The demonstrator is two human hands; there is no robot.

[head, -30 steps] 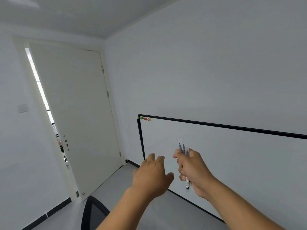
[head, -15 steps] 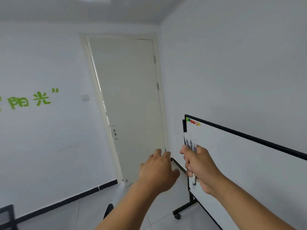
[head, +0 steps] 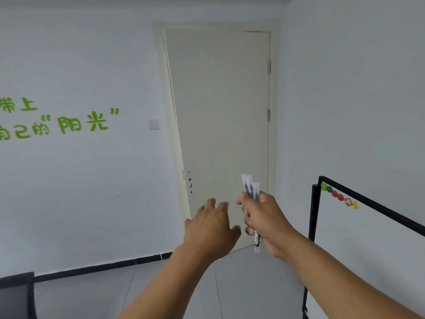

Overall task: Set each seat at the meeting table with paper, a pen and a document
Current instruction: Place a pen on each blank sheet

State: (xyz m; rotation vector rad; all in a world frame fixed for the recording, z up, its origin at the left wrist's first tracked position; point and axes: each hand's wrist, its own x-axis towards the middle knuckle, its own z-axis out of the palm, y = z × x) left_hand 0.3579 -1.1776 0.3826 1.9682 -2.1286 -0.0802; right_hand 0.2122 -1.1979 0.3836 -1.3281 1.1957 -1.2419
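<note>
My right hand [head: 266, 224] grips a small bundle of pens in clear wrappers [head: 250, 187], held upright at chest height; their tips stick out above my fist and one end shows below it. My left hand [head: 210, 226] floats just left of it with fingers relaxed and spread, holding nothing and a little apart from the pens. No meeting table, paper or document is in view.
A closed cream door [head: 220, 125] stands straight ahead. A black-framed whiteboard [head: 368, 238] with coloured magnets stands at the right. The left wall carries green lettering [head: 76, 122] and a light switch [head: 153, 123]. A dark chair [head: 16, 295] sits at the lower left on the grey tiled floor.
My view has swung left: the whiteboard slid to the right edge, the door moved to the centre and the green lettering appeared. Both hands keep the same pose with the pens.
</note>
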